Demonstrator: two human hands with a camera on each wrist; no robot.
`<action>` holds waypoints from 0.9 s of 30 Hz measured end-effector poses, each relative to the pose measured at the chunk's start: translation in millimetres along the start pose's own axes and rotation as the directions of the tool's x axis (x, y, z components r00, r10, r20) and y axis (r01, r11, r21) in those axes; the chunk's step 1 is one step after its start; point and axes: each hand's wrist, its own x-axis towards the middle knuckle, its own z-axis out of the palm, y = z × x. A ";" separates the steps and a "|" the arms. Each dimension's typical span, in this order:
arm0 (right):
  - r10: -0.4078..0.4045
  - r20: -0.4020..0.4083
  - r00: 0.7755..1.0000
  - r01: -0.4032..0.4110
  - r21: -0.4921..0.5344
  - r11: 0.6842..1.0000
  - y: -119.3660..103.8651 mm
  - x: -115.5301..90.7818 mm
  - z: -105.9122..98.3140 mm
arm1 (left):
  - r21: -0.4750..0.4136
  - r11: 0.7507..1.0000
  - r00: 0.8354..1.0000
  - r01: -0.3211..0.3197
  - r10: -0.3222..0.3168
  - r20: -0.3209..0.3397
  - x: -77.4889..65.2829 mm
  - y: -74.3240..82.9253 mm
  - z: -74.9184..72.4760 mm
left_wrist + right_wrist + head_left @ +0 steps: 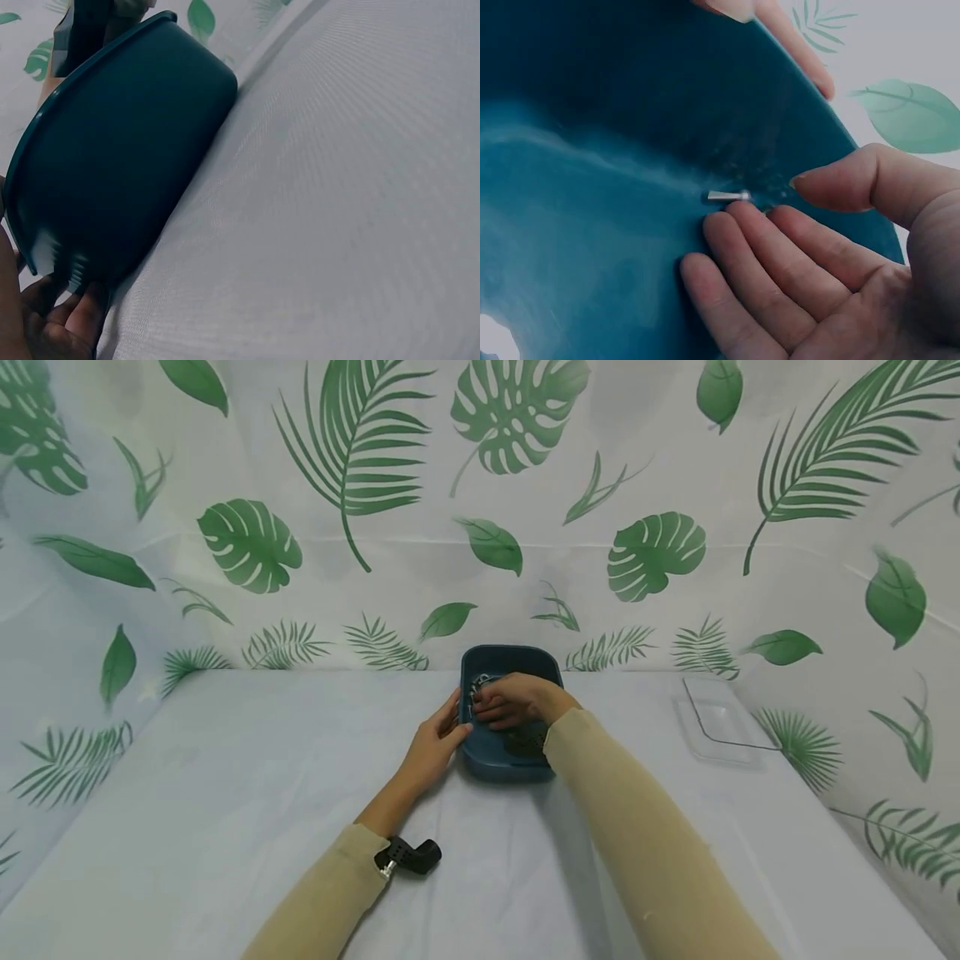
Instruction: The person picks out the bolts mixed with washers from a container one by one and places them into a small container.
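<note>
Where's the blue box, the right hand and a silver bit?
Blue box (127, 157): left wrist view, on its outer wall.
Right hand (525, 695): head view, back of the hand.
Silver bit (725, 196): right wrist view, its middle.

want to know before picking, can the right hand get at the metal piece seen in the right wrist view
Likely yes: the right hand is inside the bin, fingers right by the metal piece, with nothing visible between.

soft light is filling the head view; both wrist views are looking dimmer, pale glare streaking the tub (585, 217).
</note>
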 end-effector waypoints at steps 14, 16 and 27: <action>-0.043 -0.042 0.998 0.046 0.076 0.996 5.0 14.1 13.1 | 0.003 1.000 1.000 -0.004 0.004 0.015 1.8 -1.1 -2.1; -0.040 -0.074 0.996 0.045 0.074 0.996 4.2 14.3 16.4 | 0.008 1.000 1.000 -0.006 0.006 0.014 1.4 -0.7 -2.0; -0.018 -0.178 0.984 0.024 0.031 0.999 2.7 17.8 22.5 | 0.018 0.999 0.997 0.044 -0.045 0.061 -8.7 30.0 -4.6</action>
